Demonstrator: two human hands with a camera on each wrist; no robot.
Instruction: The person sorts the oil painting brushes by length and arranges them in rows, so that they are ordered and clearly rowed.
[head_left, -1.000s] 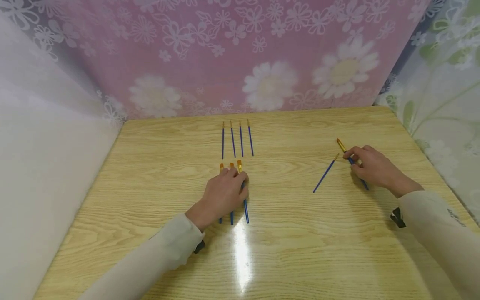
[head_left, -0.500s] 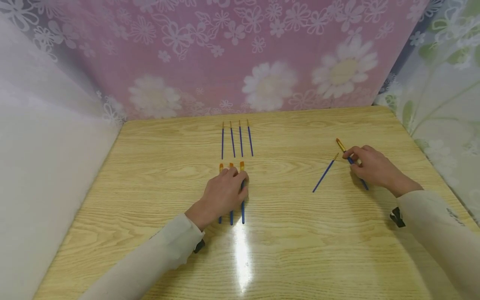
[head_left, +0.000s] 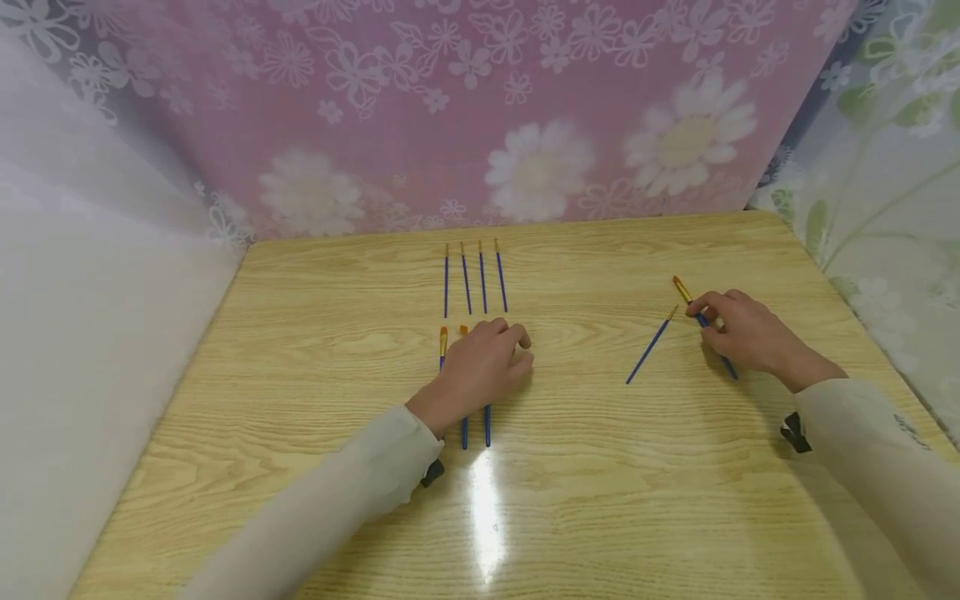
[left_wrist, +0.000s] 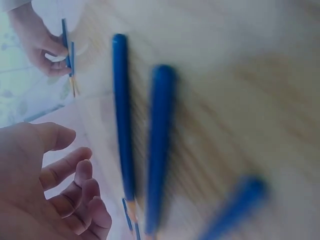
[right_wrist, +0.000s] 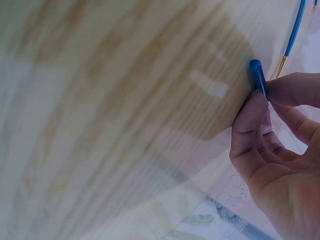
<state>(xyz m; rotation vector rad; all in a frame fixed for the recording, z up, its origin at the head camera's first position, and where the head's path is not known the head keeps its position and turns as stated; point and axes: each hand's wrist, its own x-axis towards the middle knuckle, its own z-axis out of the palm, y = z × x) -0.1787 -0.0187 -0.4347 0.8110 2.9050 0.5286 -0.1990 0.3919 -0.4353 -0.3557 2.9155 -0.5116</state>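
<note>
In the head view my left hand (head_left: 480,367) hovers over a row of three wide paintbrushes with blue handles and gold ferrules. The leftmost brush (head_left: 443,342) shows its orange bristles. Below the hand appear the handle ends of the middle brush (head_left: 464,432) and the right brush (head_left: 487,425); the right one's bristles are hidden. The left wrist view shows this hand's fingers loosely bent, apart from the handles and holding nothing. At the right, my right hand (head_left: 746,333) pinches a wide paintbrush (head_left: 683,291) between thumb and fingers. A thin paintbrush (head_left: 651,346) lies slanted just left of it.
Behind the left hand, several thin blue paintbrushes (head_left: 483,283) lie side by side, bristles toward the back. The wood-grain table (head_left: 300,400) ends at a pink flowered curtain (head_left: 420,133); a pale wall (head_left: 90,292) bounds the left, and patterned cloth (head_left: 892,250) the right.
The right brush of the near row was straightened under the left hand. That hand then let go of it and moved up and to the right. The right hand stays in place with its brush.
</note>
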